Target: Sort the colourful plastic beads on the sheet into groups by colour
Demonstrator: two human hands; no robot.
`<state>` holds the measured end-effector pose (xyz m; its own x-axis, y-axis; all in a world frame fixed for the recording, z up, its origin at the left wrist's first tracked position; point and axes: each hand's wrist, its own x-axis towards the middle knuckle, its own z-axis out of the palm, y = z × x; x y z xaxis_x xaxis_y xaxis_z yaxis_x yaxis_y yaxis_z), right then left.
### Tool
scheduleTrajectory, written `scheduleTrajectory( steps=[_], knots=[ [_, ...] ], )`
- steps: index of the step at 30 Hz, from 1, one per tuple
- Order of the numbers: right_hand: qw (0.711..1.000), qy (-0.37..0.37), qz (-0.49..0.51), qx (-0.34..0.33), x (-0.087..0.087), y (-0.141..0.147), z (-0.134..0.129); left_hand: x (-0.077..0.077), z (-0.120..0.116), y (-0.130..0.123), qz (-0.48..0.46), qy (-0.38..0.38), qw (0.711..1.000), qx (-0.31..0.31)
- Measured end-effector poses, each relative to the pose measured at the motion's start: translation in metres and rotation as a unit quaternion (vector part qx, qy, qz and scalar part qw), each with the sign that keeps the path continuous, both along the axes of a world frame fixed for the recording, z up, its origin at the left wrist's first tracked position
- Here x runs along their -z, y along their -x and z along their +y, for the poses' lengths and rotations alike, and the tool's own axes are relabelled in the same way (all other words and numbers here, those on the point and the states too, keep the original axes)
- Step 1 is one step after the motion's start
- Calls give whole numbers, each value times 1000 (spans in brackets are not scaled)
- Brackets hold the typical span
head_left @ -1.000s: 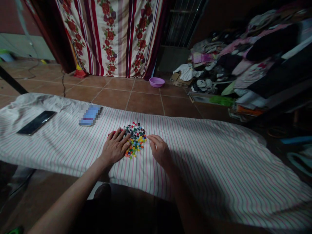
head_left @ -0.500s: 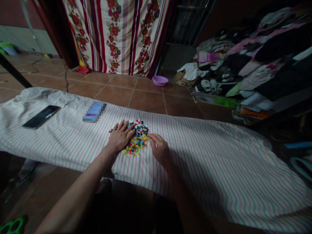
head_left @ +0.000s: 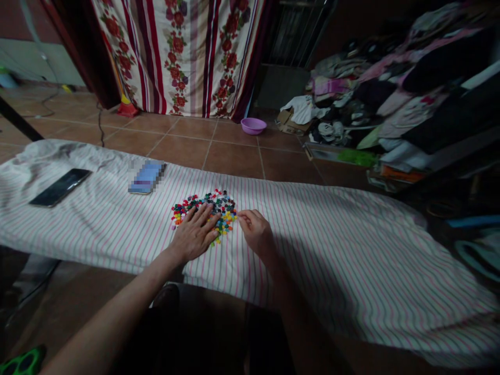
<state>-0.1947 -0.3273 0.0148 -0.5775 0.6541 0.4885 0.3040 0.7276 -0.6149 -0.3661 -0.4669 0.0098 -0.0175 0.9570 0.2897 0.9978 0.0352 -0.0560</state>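
A flat spread of small coloured pieces [head_left: 223,202], red, yellow, green, blue, white and black, lies on a striped cloth [head_left: 312,234]. My left hand [head_left: 194,235] rests palm down over the lower middle of the pieces, its fingers stretched out and slightly apart. Some pieces are hidden under it. Just off the right edge of the spread is my right hand [head_left: 257,232], with thumb and fingertips pressed together in a pinch. Whatever may be between those fingertips is too small to make out.
To the left on the cloth lie a dark phone [head_left: 60,187] and a second phone with a blurred, lit screen [head_left: 146,177]. Beyond the cloth's far edge, a purple basin [head_left: 253,126] stands on the tiled floor. Clothes [head_left: 351,99] are heaped at the right, and a flowered curtain [head_left: 187,57] hangs behind.
My left hand has slid toward me and slightly right over the pieces, uncovering more of them at the upper left. The right hand's pinch has drawn slightly away from the spread's edge.
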Motion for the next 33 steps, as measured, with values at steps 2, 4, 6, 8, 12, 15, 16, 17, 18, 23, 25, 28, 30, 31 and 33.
scheduleTrajectory(
  steps=[2, 4, 6, 8, 12, 15, 16, 17, 18, 23, 25, 28, 30, 31, 33],
  knots=[
    [1000, -4, 2, 2, -1, 1, -1, 0, 5, -2, -4, -6, 1000, -11],
    [1000, -7, 3, 4, -1, 2, -1, -2, 11, -5, -12, -9, 1000, -20],
    [1000, -10, 2, 3, -3, 1, 0, -4, 18, -11, -25, -8, 999, -25],
    [1000, -10, -1, 1, -4, -1, 1, -4, 24, -17, -40, -6, 999, -24],
    [1000, -7, -5, 0, -4, -5, 5, -2, 34, -29, -55, -6, 998, -18],
    [1000, -8, -2, 0, -3, -6, 5, -2, 37, -36, -57, -5, 998, -7],
    [1000, -9, 0, 0, -2, -6, 5, -2, 36, -38, -56, -4, 998, -2],
    [1000, -10, 3, 0, -2, -6, 5, -3, 35, -40, -55, -3, 998, 1],
    [1000, -11, 5, -1, -1, -7, 4, -3, 34, -41, -54, 0, 999, 5],
    [1000, -17, 7, -6, 0, -9, 4, -5, 21, -41, -47, 11, 998, 49],
    [1000, -17, 5, -7, 0, -11, 5, -4, 16, -35, -43, 10, 998, 49],
    [1000, -16, 2, -8, 1, -12, 5, -4, 10, -25, -38, 6, 999, 30],
    [1000, -18, 2, -9, 1, -12, 5, -5, 8, -19, -39, 3, 999, 26],
    [1000, -19, 0, -10, 1, -12, 5, -6, 8, -16, -40, 2, 999, 25],
    [1000, -19, -4, -9, 0, -12, 5, -8, 7, -11, -42, 0, 999, 19]
  ],
)
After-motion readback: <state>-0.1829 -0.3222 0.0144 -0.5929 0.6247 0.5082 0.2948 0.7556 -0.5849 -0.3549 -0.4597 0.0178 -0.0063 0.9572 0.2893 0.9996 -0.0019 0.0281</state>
